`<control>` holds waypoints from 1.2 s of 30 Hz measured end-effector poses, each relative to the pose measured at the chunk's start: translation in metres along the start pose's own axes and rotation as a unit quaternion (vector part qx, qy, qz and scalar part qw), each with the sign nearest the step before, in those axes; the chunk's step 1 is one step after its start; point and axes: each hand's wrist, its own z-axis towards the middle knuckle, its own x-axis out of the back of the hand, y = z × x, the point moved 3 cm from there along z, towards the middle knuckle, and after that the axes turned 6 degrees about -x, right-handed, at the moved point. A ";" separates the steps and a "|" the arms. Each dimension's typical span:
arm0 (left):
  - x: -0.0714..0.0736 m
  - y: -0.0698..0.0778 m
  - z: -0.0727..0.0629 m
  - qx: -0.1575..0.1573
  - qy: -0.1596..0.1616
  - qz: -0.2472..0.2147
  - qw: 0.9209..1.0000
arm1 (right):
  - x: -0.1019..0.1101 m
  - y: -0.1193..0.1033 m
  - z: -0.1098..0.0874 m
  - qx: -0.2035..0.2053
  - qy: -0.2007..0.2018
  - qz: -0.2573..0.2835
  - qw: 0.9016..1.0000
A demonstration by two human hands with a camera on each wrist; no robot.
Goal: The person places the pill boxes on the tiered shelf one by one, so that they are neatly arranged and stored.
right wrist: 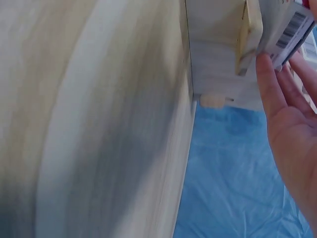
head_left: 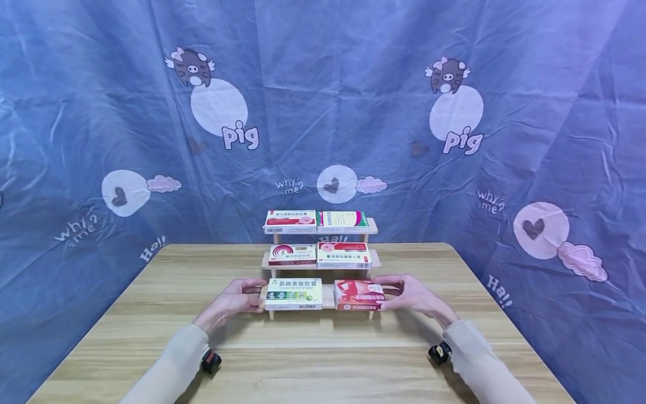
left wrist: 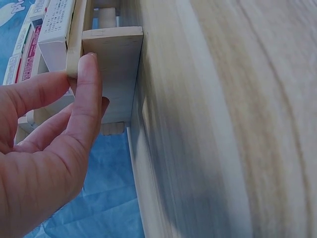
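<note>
A small three-tier wooden shelf (head_left: 328,295) stands on the table with medicine boxes on it. My left hand (head_left: 236,303) is at the left end of its lowest tier; in the left wrist view the thumb and fingers pinch the edge of that wooden board (left wrist: 75,49). Right beside these fingers lies a white and green medicine box (head_left: 294,294). On the right end of the same tier, my right hand (head_left: 411,293) grips a red medicine box (head_left: 359,295) by its outer end. In the right wrist view, fingertips touch the box's barcoded end (right wrist: 293,29).
A red-white box (head_left: 290,221) and a green-white box (head_left: 343,221) lie on the top tier. The middle tier bears a maroon-white box (head_left: 292,254) and another red-white box (head_left: 344,255). Behind the wooden table (head_left: 313,365) hangs a blue printed cloth (head_left: 323,84).
</note>
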 end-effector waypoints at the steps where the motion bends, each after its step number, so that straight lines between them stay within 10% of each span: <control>1: 0.000 0.000 0.000 -0.001 -0.001 -0.001 1.000 | -0.002 -0.001 0.000 0.001 0.002 -0.005 1.000; 17: 0.002 0.001 0.000 -0.002 -0.008 -0.006 1.000 | -0.019 -0.005 0.011 0.006 0.063 -0.032 0.997; 36: 0.002 -0.001 -0.003 -0.002 -0.005 -0.007 1.000 | -0.025 -0.007 0.016 -0.012 0.037 0.004 0.999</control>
